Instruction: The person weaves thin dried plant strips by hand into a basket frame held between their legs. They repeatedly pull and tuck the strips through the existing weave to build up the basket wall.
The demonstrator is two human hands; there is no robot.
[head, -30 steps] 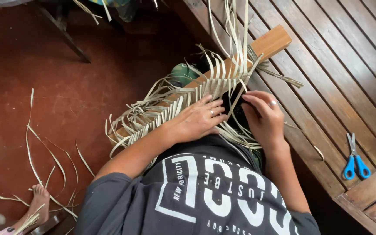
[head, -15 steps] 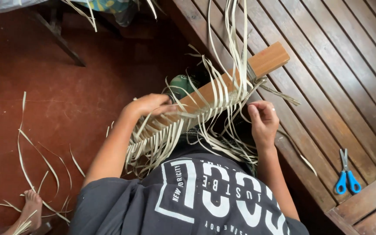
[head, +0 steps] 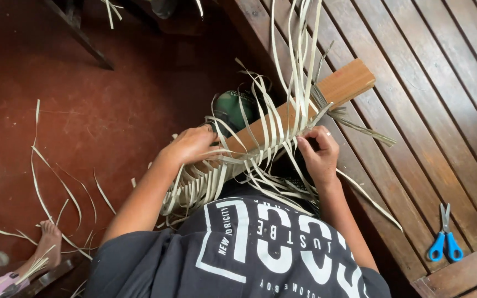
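Pretty soft, even daylight all over, no harsh glare, just faint sheen on the slatted bench [head: 415, 110], deep shadow under its left edge, sharp focus mid-frame, slight wide-angle stretch toward the corners.

A dark red floor [head: 84, 110] is filling the side toward nine o'clock, with pale strips [head: 56, 187] lying scattered on it. Brown wooden slats [head: 426, 83] are running toward three o'clock, and soft daylight is falling evenly.
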